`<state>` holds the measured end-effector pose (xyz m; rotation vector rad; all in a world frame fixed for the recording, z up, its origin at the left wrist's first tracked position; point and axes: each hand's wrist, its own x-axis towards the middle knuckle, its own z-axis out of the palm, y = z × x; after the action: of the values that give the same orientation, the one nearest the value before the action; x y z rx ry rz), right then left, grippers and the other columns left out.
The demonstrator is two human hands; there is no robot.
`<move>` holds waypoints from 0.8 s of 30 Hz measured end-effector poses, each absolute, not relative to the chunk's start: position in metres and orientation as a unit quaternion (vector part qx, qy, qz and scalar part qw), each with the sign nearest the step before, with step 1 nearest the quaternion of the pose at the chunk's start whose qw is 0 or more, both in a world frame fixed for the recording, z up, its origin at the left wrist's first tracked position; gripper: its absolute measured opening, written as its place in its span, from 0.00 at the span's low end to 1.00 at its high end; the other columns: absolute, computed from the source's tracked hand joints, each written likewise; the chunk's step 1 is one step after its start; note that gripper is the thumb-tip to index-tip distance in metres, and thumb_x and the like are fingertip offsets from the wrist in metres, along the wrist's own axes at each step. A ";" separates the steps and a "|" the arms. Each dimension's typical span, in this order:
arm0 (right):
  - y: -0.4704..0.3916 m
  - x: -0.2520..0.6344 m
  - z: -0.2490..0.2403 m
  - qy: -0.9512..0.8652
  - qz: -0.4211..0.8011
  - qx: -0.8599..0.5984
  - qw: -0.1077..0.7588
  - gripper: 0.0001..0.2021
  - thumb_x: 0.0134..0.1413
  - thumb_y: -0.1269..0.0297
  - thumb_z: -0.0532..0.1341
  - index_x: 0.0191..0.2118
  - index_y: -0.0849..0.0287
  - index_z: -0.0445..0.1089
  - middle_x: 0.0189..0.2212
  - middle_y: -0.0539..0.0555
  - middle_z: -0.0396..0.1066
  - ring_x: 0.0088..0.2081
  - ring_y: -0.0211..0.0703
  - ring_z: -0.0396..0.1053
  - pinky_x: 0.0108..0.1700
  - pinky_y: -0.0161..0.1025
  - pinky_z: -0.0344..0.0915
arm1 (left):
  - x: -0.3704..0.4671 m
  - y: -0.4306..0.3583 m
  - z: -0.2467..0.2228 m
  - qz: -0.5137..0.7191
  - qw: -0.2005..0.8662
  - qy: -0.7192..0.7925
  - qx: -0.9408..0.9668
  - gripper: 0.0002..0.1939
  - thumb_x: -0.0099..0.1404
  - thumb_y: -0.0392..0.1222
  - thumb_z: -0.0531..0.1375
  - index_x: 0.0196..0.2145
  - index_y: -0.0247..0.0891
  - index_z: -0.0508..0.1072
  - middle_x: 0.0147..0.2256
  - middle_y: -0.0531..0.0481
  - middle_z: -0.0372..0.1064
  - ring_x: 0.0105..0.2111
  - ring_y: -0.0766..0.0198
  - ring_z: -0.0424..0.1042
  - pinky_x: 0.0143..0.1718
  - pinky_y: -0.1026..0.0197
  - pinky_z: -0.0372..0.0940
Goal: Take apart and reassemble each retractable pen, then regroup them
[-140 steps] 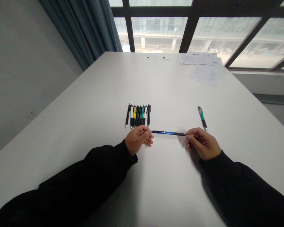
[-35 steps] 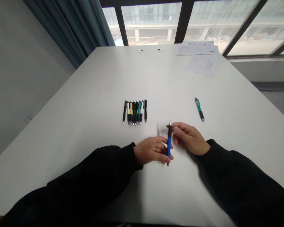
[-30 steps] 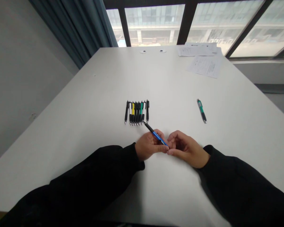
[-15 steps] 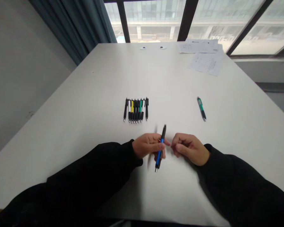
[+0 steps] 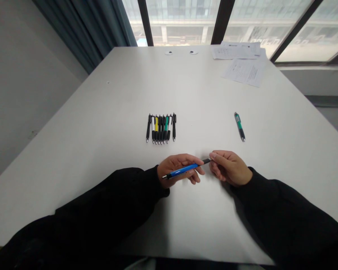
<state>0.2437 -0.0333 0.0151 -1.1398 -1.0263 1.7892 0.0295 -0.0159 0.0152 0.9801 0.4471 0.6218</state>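
A blue ballpoint pen (image 5: 183,170) with a black grip lies slantwise between my two hands, above the table. My left hand (image 5: 180,169) holds its barrel between thumb and curved fingers, with the clicker end pointing left. The thumb and forefinger of my right hand (image 5: 229,168) pinch the pen's tip end. Beyond my left hand several pens lie side by side in a row: a black pen (image 5: 148,128) at the left end, a yellow pen (image 5: 156,127), a green pen (image 5: 166,127) and another black pen (image 5: 174,127) at the right end.
Apart from the row, a green pen (image 5: 239,126) lies farther right on the white table (image 5: 124,97). Printed papers (image 5: 243,71) rest at the far right edge, by the window. Two small white oval pieces (image 5: 193,52) sit at the far edge.
The blue pen has swung from near upright to almost level, its clicker end now to the left. My right hand has taken hold of its tip end.
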 end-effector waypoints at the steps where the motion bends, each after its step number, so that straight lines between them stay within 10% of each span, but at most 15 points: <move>1: -0.034 0.242 0.015 -0.398 0.705 -0.450 0.376 0.20 0.55 0.51 0.62 0.22 0.60 0.62 0.11 0.46 0.63 0.11 0.30 0.55 0.12 0.27 0.47 | 0.030 -0.017 0.016 0.309 0.791 0.229 0.475 0.16 0.56 0.38 0.68 0.41 0.31 0.72 0.34 0.44 0.75 0.30 0.64 0.76 0.32 0.62 0.71; 8: -0.043 0.227 0.025 -0.450 0.727 -0.420 0.306 0.23 0.57 0.47 0.59 0.23 0.63 0.67 0.16 0.51 0.69 0.15 0.30 0.63 0.16 0.27 0.59 | 0.033 -0.021 0.013 0.333 0.670 0.323 0.579 0.11 0.66 0.48 0.56 0.35 0.37 0.61 0.21 0.55 0.68 0.16 0.71 0.64 0.17 0.68 0.57; 14: -0.047 0.225 0.021 -0.465 0.718 -0.407 0.320 0.19 0.58 0.50 0.60 0.27 0.63 0.69 0.20 0.52 0.72 0.18 0.32 0.66 0.17 0.28 0.61 | 0.029 -0.023 0.018 0.282 0.509 0.322 0.747 0.21 0.69 0.48 0.46 0.20 0.37 0.57 0.18 0.55 0.54 0.20 0.71 0.54 0.23 0.63 0.51; 24: -0.051 0.223 0.018 -0.515 0.640 -0.401 0.406 0.12 0.50 0.60 0.69 0.35 0.61 0.69 0.25 0.51 0.73 0.25 0.36 0.69 0.28 0.35 0.69 | 0.031 -0.022 0.013 0.303 0.582 0.337 0.675 0.28 0.70 0.55 0.46 0.16 0.38 0.56 0.15 0.55 0.53 0.17 0.70 0.54 0.21 0.63 0.51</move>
<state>0.2227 -0.0506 0.0181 -1.0112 -1.2999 1.6136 0.0306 -0.0221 0.0129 1.5762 0.7873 0.7083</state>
